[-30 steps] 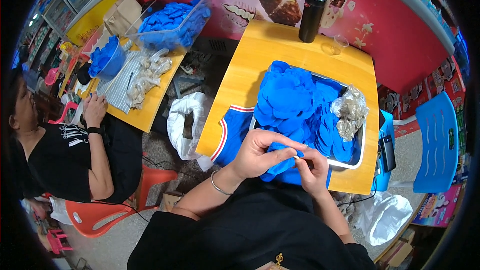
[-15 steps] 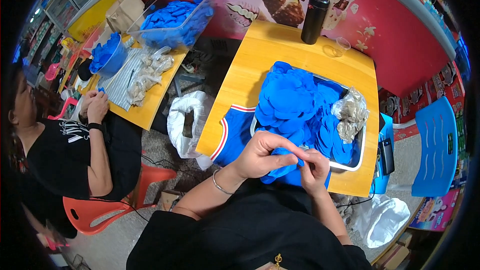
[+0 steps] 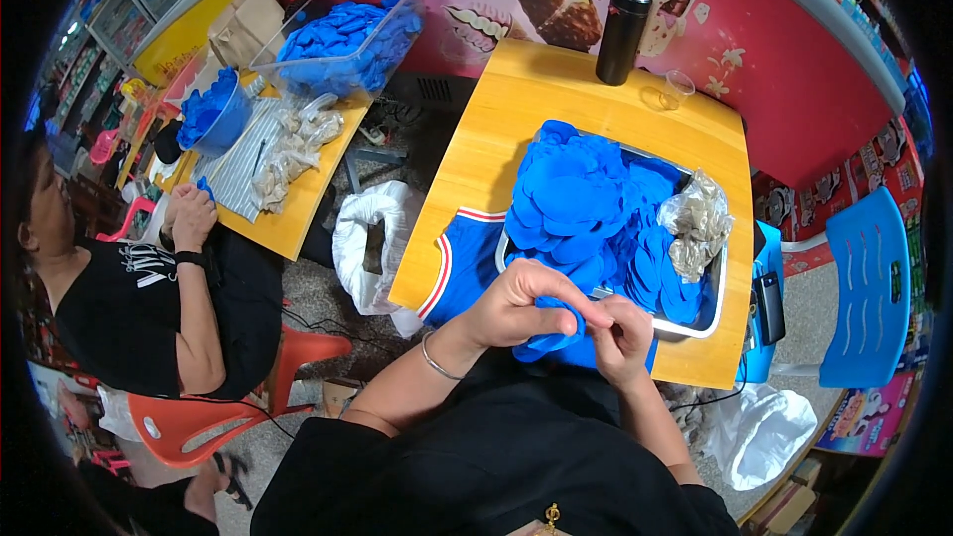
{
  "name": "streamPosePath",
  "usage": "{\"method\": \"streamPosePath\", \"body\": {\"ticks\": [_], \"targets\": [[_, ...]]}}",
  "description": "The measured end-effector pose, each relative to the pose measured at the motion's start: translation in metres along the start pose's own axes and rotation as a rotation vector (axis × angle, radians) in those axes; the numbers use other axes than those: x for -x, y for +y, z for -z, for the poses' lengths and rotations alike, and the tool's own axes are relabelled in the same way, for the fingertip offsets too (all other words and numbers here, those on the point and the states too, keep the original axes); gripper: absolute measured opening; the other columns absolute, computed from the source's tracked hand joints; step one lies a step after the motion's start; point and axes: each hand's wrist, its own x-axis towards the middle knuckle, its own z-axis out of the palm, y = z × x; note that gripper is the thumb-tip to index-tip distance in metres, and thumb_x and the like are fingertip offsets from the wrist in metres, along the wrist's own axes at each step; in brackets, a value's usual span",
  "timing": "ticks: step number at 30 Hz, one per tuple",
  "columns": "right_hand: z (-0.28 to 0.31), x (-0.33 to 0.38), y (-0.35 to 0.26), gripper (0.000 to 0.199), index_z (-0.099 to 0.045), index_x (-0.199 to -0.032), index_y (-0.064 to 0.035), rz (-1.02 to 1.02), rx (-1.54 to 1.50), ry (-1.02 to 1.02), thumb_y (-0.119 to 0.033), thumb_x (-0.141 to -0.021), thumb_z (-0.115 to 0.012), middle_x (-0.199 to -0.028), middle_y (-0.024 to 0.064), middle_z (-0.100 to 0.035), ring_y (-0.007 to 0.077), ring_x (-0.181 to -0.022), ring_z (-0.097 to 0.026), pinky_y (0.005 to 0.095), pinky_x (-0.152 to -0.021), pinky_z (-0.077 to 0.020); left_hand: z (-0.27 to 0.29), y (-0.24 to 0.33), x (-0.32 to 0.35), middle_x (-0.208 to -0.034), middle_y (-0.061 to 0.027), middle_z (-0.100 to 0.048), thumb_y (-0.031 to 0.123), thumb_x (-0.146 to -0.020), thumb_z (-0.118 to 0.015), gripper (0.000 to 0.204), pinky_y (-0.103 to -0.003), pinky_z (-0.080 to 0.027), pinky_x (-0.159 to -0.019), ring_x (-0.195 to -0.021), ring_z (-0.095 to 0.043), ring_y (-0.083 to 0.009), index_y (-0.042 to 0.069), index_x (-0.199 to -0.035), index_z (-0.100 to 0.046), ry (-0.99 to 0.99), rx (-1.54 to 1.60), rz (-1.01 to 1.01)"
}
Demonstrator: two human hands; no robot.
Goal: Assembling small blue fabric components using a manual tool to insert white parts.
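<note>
My left hand (image 3: pixel 521 308) is curled round a blue round piece (image 3: pixel 549 339) that looks like fabric, its index finger reaching over to my right hand. My right hand (image 3: pixel 622 339) pinches with thumb and fingertips right beside it; anything between those fingertips is too small to make out. Just beyond both hands, a metal tray (image 3: pixel 717 303) bears a heap of blue round pieces (image 3: pixel 571 189) and a crumpled clear bag of greyish bits (image 3: pixel 698 223). A blue cloth garment with red-and-white trim (image 3: pixel 467 253) lies partly under the tray, at its left.
A black flask (image 3: pixel 623 37) and a clear cup (image 3: pixel 679 86) stand at the table's far side. Leftward, a co-worker (image 3: pixel 129 288) sits by another table with a blue-filled clear bin (image 3: pixel 347 50) and a bowl (image 3: pixel 220 124). White sacks (image 3: pixel 369 248) and a blue chair (image 3: pixel 862 288) flank my table.
My right fingers have shifted slightly against my left fingertip. The co-worker's hands have moved a little. Another person's leg and sandalled foot have come into view at lower left.
</note>
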Motion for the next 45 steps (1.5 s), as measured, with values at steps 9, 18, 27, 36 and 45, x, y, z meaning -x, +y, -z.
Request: {"method": "streamPosePath", "body": {"ticks": [9,18,27,36,45], "targets": [[0.000,0.006,-0.020,0.008,-0.059,-0.093,0.0002,-0.622,-0.496,-0.071,-0.006,-0.090,-0.055,-0.074,0.0055,-0.060,0.0105,-0.063,-0.057,0.0228,-0.056,-0.0430,-0.004,0.005,-0.002,-0.091,-0.0097,-0.068,0.028,-0.085,-0.065,0.034,-0.022,-0.047,-0.069,-0.076,-0.061,-0.0121,-0.001,-0.101,-0.067,0.107,-0.121,0.078],[-0.002,0.006,-0.013,0.007,-0.059,-0.093,0.0019,-0.405,-0.246,0.011,-0.004,-0.088,-0.057,-0.075,0.0059,-0.059,0.0104,-0.064,-0.057,0.0218,-0.056,-0.0428,-0.008,-0.005,0.001,-0.075,-0.0005,-0.047,0.030,-0.090,-0.059,0.032,-0.021,-0.032,-0.059,-0.071,-0.043,-0.0086,0.002,-0.103,-0.067,0.402,-0.490,-0.240],[0.002,0.006,-0.003,0.012,-0.063,-0.092,0.0023,-0.178,0.026,0.064,0.005,-0.081,-0.061,-0.077,0.0102,-0.064,0.0124,-0.059,-0.058,0.0222,-0.051,-0.0425,-0.011,-0.002,0.002,-0.078,-0.0045,-0.065,0.021,-0.088,-0.063,0.025,-0.020,-0.037,-0.056,-0.063,-0.049,-0.0062,-0.001,-0.098,-0.069,0.379,-0.331,-0.193],[0.010,0.001,-0.017,0.009,-0.061,-0.092,0.0030,-0.470,-0.328,-0.109,-0.003,-0.087,-0.057,-0.072,0.0072,-0.060,0.0113,-0.061,-0.057,0.0234,-0.054,-0.0434,-0.005,0.004,0.006,-0.069,-0.0039,-0.062,0.018,-0.086,-0.065,0.022,-0.019,-0.033,-0.049,-0.055,-0.047,-0.0046,-0.003,-0.092,-0.069,0.251,-0.262,0.019],[0.000,0.002,-0.014,0.010,-0.062,-0.093,0.0012,-0.471,-0.360,-0.035,-0.005,-0.085,-0.062,-0.073,0.0069,-0.061,0.0094,-0.059,-0.053,0.0222,-0.052,-0.0404,-0.006,0.012,0.005,-0.083,-0.0071,-0.069,0.005,-0.083,-0.065,0.013,-0.020,-0.043,-0.061,-0.069,-0.056,-0.0068,-0.002,-0.094,-0.069,0.214,-0.268,-0.049]]}}
